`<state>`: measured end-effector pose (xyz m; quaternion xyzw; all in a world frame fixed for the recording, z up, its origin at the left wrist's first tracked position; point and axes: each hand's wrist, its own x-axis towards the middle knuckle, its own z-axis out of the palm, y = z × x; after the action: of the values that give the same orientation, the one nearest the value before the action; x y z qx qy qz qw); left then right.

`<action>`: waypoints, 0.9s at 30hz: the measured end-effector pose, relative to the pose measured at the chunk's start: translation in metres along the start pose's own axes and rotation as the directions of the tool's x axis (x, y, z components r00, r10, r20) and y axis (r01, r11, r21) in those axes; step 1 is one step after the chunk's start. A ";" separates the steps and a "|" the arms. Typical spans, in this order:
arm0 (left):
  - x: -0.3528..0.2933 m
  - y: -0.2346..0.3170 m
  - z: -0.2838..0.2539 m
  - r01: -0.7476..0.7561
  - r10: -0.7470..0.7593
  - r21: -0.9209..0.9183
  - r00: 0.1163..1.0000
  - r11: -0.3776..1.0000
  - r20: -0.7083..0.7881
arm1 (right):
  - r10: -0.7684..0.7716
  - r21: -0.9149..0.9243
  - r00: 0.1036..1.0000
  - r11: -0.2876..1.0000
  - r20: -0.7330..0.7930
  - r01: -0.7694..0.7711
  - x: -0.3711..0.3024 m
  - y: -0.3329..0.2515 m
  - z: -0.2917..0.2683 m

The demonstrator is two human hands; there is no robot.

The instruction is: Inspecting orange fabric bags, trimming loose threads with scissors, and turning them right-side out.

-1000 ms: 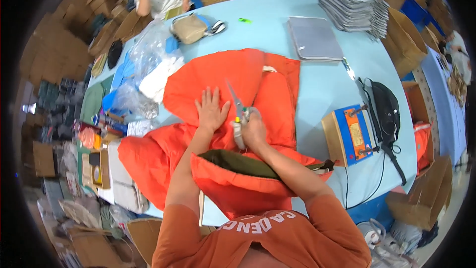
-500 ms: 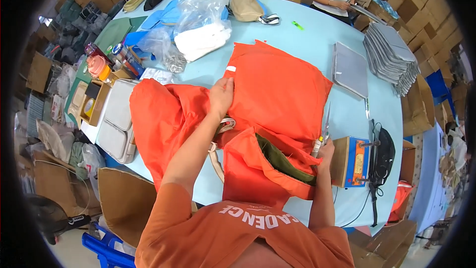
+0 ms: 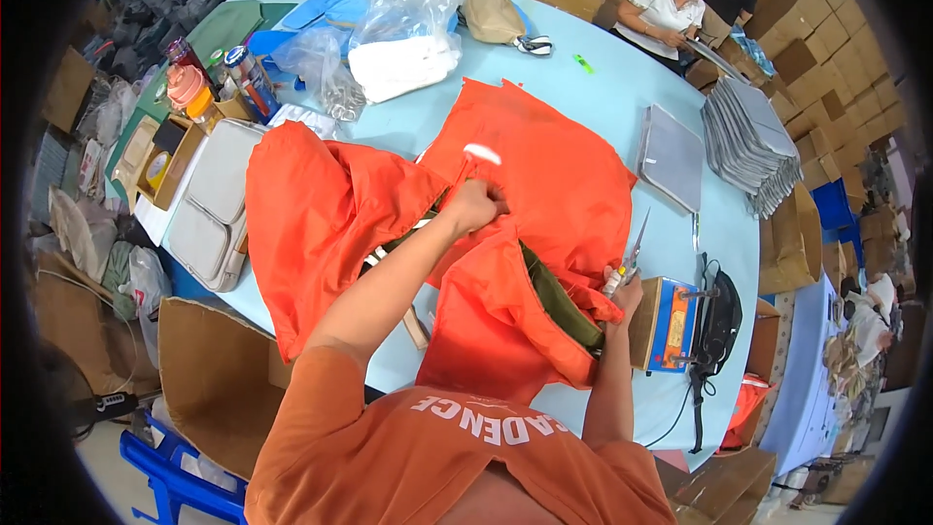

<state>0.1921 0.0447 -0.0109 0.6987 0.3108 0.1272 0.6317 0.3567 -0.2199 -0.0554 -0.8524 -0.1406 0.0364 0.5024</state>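
A large red fabric piece with an olive-green lining (image 3: pixel 554 301), perhaps a bag, lies across the table in front of me. My left hand (image 3: pixel 476 206) pinches a fold of the red fabric (image 3: pixel 559 146) near its middle, just below a blurred white tag (image 3: pixel 482 154). Lower right, my right hand (image 3: pixel 624 297) is closed around pointed scissors (image 3: pixel 638 241), blades upward, with a small white-and-yellow piece beside the fingers. That hand also touches the edge of the red opening. Another bunched red part (image 3: pixel 321 204) lies left of my left forearm.
On the right stand a blue-fronted box device (image 3: pixel 671 323), a black pouch (image 3: pixel 717 326) and stacked grey cases (image 3: pixel 748 141). A grey case (image 3: pixel 209 224), bottles (image 3: pixel 251 83) and plastic bags (image 3: pixel 403 15) lie left and far. Two people work across the blue table (image 3: pixel 573 58).
My left hand has shifted right and nearer, drawing the red fabric and its tag with it into folds. My right hand still holds the scissors at the opening. The view has shifted slightly.
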 end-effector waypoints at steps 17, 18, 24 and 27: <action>-0.003 0.059 0.051 0.129 -0.210 0.298 0.942 0.946 0.261 | -0.131 0.185 0.991 0.973 -0.041 0.136 0.007 -0.030 0.034; 0.007 0.039 0.044 -0.035 -0.012 0.253 0.983 0.967 0.182 | -0.161 0.179 0.984 0.969 -0.073 0.171 0.008 -0.030 0.037; 0.040 -0.013 -0.058 0.069 -0.133 -0.513 0.987 0.855 -0.089 | 0.096 0.116 0.984 0.990 -0.151 -0.079 0.069 0.074 0.017; -0.011 0.013 -0.097 0.013 -0.150 -0.510 0.962 0.860 -0.227 | 0.015 -0.131 0.977 0.990 -0.214 -0.044 0.038 -0.009 0.019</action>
<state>0.1315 0.1159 0.0206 0.4730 0.3762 0.2670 0.7506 0.3879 -0.1894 -0.0541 -0.8853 -0.0754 -0.0568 0.4553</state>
